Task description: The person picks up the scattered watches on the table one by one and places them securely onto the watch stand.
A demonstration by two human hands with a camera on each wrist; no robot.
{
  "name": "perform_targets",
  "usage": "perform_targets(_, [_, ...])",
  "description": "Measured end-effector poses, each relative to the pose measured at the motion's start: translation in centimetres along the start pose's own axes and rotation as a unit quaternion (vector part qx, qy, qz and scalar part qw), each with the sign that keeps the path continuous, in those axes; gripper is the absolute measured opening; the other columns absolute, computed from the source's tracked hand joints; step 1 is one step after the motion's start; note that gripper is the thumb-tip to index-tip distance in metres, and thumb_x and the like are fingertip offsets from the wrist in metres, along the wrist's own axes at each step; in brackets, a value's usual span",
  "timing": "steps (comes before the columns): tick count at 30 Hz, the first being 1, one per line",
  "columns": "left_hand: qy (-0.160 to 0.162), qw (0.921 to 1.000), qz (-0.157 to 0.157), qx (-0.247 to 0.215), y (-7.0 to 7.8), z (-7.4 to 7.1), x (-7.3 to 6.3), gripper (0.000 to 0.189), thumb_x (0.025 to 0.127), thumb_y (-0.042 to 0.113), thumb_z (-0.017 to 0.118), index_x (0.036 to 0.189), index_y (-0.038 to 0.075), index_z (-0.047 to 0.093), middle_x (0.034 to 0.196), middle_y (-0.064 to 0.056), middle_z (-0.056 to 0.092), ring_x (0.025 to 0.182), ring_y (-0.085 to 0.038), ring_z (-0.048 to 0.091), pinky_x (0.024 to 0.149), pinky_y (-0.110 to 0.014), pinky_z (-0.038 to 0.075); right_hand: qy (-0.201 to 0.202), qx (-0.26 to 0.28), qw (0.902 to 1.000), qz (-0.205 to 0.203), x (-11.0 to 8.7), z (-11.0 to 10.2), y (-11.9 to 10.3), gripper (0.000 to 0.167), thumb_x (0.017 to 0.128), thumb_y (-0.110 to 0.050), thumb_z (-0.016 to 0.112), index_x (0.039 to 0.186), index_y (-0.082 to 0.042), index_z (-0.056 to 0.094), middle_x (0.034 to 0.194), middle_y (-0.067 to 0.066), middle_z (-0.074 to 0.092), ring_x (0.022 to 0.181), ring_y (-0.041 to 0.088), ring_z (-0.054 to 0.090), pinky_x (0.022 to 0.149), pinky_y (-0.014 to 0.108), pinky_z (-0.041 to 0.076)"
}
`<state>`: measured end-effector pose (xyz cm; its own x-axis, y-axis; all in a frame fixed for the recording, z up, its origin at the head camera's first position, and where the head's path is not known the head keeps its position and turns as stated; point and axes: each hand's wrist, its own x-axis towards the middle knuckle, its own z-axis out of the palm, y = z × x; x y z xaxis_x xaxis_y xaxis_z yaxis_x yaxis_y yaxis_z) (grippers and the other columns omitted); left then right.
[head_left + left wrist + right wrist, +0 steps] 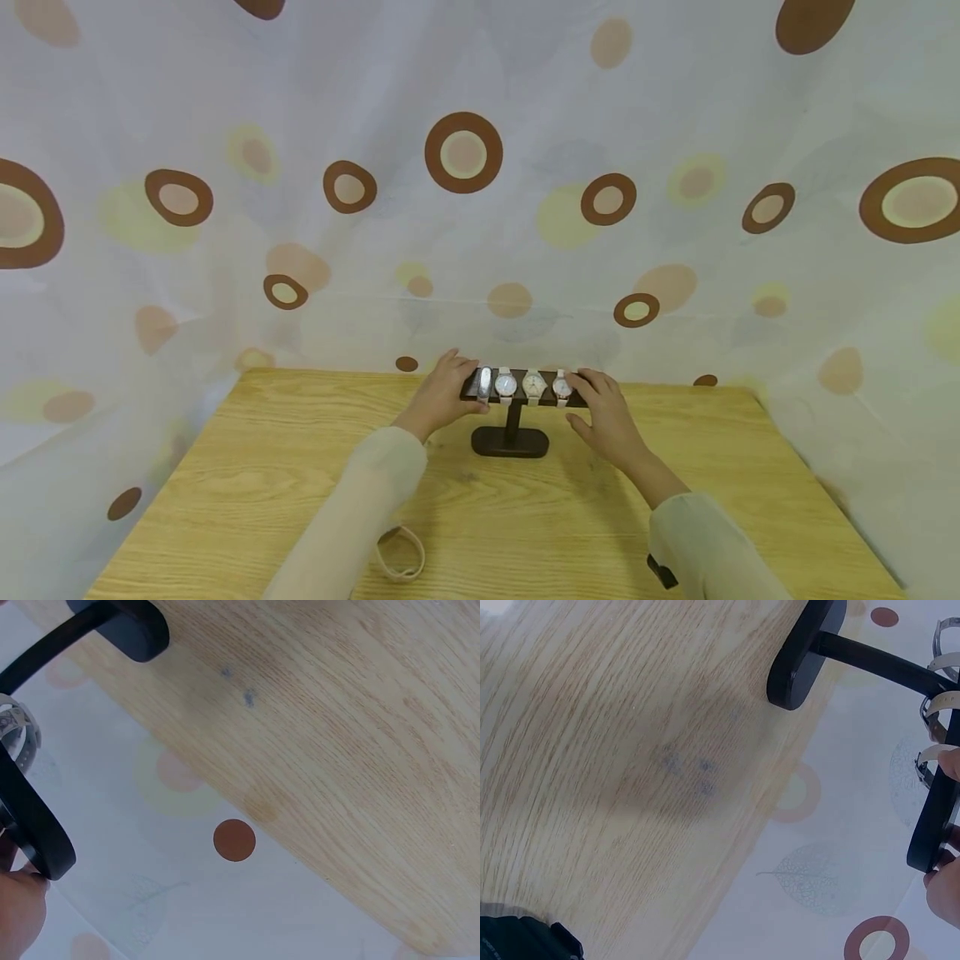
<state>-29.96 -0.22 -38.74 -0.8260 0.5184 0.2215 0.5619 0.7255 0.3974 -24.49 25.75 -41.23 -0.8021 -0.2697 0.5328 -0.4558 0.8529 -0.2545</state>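
Observation:
A black T-shaped watch stand [510, 442] stands on the wooden table, several watches with pale straps lined up along its crossbar. Leftmost on the bar is a slim silver-faced band [484, 382]; at the right sits a round white-dial watch [562, 387]. My left hand [441, 397] grips the bar's left end, thumb low in front. At the other end, my right hand [613, 423] holds the bar, a fingertip against the rightmost watch. The left wrist view shows only part of the left hand [21, 913] at the bar's rounded end; some fingers are hidden.
A beige loop-shaped strap [401, 575] lies on the wooden table [247, 483] beside the left sleeve. A pale sheet [510, 242] with brown ring prints hangs behind the table and along both sides. A small black item [662, 572] shows at the right sleeve.

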Motion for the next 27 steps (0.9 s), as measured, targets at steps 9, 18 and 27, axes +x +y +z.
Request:
perform_targets(9, [0.014,0.9998,-0.016,-0.004,-0.8,0.0,-0.6,0.073,0.074,0.032,0.076,0.132,-0.001,0.048,0.133,-0.016,0.050,0.137,-0.037,0.028,0.115,-0.044,0.025,0.000,0.000,1.0000,-0.001,0.0,0.0,-0.4,0.058,0.074,-0.002,0.074,0.127,0.004,0.052,0.124,0.028,0.049,0.116,0.046,0.043,0.096,0.061,0.039])
perform_targets(18, [0.032,0.9993,-0.022,-0.001,-1.8,-0.7,-1.8,0.073,0.075,0.030,0.076,0.132,-0.003,0.046,0.132,-0.019,0.049,0.135,-0.039,0.030,0.111,-0.047,0.032,0.007,-0.005,0.9999,-0.014,0.1,-0.3,-0.5,0.057,0.074,-0.002,0.074,0.126,0.004,0.053,0.121,0.029,0.050,0.113,0.047,0.044,0.093,0.063,0.039])
perform_targets(27, [0.039,0.9968,-0.060,-0.035,-3.9,-0.8,-4.3,0.079,0.078,0.025,0.074,0.139,-0.006,0.035,0.141,-0.025,0.038,0.135,-0.040,0.030,0.110,-0.048,0.033,0.005,0.008,0.9999,-0.005,0.2,-0.2,-0.5,0.058,0.074,-0.001,0.074,0.127,0.004,0.052,0.121,0.029,0.050,0.114,0.047,0.043,0.094,0.063,0.038])
